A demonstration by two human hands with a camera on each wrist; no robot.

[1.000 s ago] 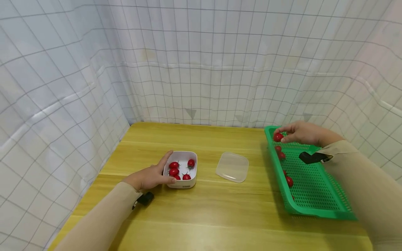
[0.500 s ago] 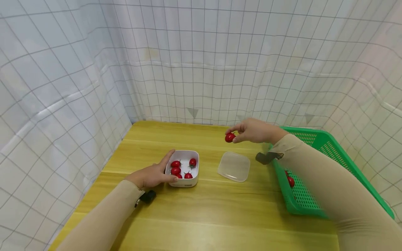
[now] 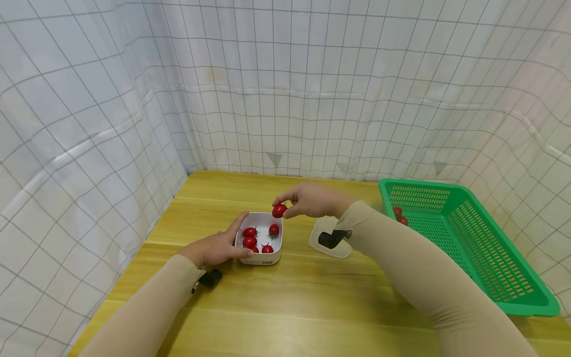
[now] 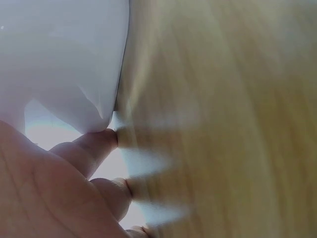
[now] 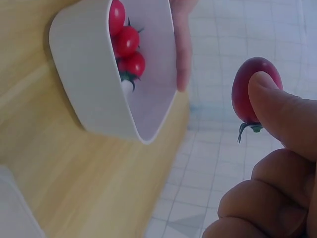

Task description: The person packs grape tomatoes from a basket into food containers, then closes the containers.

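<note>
Between thumb and fingertips, my right hand (image 3: 314, 200) pinches a cherry tomato (image 3: 279, 210) with a green stem. It is above the back right rim of a white plastic container (image 3: 258, 259). The right wrist view shows this tomato (image 5: 245, 91) apart from the container's wall (image 5: 89, 69). Several cherry tomatoes (image 3: 250, 242) lie inside the container. My left hand (image 3: 218, 248) holds the container from its left side, thumb at the front and index finger at the back corner. In the left wrist view, a finger (image 4: 94, 148) touches the white wall.
A translucent square lid (image 3: 332, 250) lies right of the container, partly under my right wrist. Farther right stands a green perforated basket (image 3: 495, 238) with tomatoes (image 3: 400, 216) along its left side. Grid-patterned curtains (image 3: 303, 99) surround the wooden table (image 3: 285, 307) at the back and sides.
My right hand has carried the tomato leftward from over the green basket, past the lid, to the container's rim. My left hand stays at the container.
</note>
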